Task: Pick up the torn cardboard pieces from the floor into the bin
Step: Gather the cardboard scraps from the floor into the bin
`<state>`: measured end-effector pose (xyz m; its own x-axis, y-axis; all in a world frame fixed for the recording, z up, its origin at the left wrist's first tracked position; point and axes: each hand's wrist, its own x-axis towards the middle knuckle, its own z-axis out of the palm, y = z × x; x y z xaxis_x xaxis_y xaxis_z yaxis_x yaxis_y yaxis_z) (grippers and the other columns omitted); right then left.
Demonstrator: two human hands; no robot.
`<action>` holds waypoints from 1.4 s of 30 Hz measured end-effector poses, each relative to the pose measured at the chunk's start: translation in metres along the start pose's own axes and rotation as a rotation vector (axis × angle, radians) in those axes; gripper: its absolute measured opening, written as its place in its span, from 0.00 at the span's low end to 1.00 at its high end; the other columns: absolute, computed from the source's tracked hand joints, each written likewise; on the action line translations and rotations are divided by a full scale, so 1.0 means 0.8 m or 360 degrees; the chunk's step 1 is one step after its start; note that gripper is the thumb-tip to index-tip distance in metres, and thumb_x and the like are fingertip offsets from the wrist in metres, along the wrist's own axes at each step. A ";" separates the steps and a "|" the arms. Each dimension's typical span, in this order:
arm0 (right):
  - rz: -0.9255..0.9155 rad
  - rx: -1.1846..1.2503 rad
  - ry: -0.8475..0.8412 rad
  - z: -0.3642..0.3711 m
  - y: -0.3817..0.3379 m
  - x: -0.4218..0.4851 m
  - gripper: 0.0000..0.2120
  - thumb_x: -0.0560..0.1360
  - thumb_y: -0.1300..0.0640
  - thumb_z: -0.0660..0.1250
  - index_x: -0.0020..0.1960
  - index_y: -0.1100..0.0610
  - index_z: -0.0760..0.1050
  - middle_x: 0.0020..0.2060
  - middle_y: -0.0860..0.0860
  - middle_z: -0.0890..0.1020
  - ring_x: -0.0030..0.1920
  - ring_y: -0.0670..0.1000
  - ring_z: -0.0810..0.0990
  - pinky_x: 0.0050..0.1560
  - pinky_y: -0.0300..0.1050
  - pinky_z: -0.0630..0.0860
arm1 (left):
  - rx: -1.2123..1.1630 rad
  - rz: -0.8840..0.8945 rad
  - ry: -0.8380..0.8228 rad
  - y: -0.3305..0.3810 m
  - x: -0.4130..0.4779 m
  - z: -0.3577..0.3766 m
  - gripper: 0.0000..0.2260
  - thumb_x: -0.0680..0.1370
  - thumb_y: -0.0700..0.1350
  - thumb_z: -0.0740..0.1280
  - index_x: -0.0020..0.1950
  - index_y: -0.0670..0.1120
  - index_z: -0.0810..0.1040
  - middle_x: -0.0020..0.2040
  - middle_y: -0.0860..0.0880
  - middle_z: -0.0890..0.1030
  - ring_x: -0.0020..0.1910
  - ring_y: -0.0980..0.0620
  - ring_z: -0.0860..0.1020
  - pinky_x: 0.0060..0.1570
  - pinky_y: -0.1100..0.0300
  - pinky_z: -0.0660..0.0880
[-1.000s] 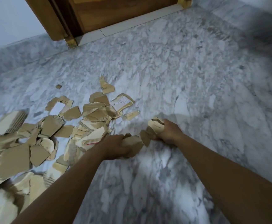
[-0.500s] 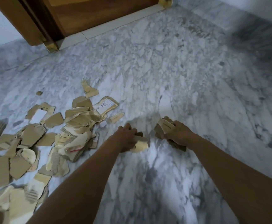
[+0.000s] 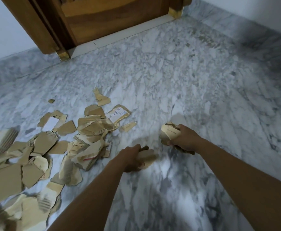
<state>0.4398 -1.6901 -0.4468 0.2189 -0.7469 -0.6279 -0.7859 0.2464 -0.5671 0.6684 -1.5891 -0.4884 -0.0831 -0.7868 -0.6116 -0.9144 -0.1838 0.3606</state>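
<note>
Both hands are loaded. The left hand [image 3: 130, 158] is curled round a tan cardboard scrap [image 3: 147, 158], thumb on top, just above the marble floor [image 3: 203, 97]. That scrap is blurred, so it may be one piece or a few stacked. The right hand [image 3: 185, 139] is clenched tight on a crumpled wad [image 3: 169, 133] of torn card. Pale printed faces bulge out past the fingers, and darker bits poke out under the palm.

To the left, the main heap of cardboard pieces [image 3: 89, 137] lies on the floor and spreads towards the bottom-left corner. A labelled piece [image 3: 118, 114] sits at its far edge, a bent strip [image 3: 101, 99] lies just beyond that, and one tiny chip [image 3: 51, 101] sits apart on its own. A wooden door [image 3: 111, 19] stands at the top of the view.

A second ago the two hands were nearly knuckle to knuckle, with their scraps almost touching. Now there is bare marble between them. Both grips match what they were half a second back, nothing has been dropped, and the heap lies as it did. More of the door now shows at the top.
</note>
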 end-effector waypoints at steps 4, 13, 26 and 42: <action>-0.0056 -0.0080 -0.0054 -0.001 -0.035 -0.010 0.32 0.70 0.54 0.78 0.69 0.54 0.66 0.47 0.56 0.80 0.34 0.51 0.80 0.26 0.40 0.73 | -0.0115 -0.0120 -0.0063 -0.029 -0.023 -0.014 0.24 0.72 0.53 0.73 0.63 0.44 0.74 0.58 0.44 0.80 0.53 0.46 0.79 0.45 0.56 0.74; -0.0279 -0.0774 -0.0088 0.034 -0.187 -0.026 0.35 0.62 0.39 0.81 0.61 0.50 0.68 0.53 0.52 0.77 0.43 0.53 0.82 0.36 0.49 0.82 | -0.0192 0.0028 0.0242 -0.119 -0.099 -0.175 0.17 0.76 0.48 0.72 0.62 0.44 0.76 0.57 0.45 0.81 0.54 0.46 0.80 0.51 0.59 0.76; -0.0540 -0.1574 -0.0127 0.130 -0.203 0.073 0.39 0.68 0.42 0.76 0.73 0.52 0.65 0.72 0.52 0.62 0.68 0.60 0.66 0.61 0.58 0.73 | 0.0227 0.0071 0.0041 -0.165 0.017 -0.258 0.31 0.72 0.60 0.70 0.69 0.45 0.71 0.61 0.43 0.72 0.56 0.43 0.77 0.57 0.49 0.77; -0.0969 -0.1375 -0.0335 0.116 -0.158 0.138 0.31 0.71 0.48 0.74 0.71 0.49 0.66 0.61 0.52 0.79 0.60 0.57 0.79 0.58 0.52 0.69 | 0.0454 -0.0140 0.0145 -0.108 0.156 -0.194 0.32 0.70 0.51 0.76 0.71 0.52 0.68 0.65 0.44 0.63 0.63 0.38 0.68 0.62 0.44 0.72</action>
<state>0.6166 -1.7463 -0.4937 0.7416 -0.4548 -0.4932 -0.6354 -0.7120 -0.2989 0.7984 -1.7631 -0.4862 0.0252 -0.8273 -0.5612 -0.9919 -0.0907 0.0892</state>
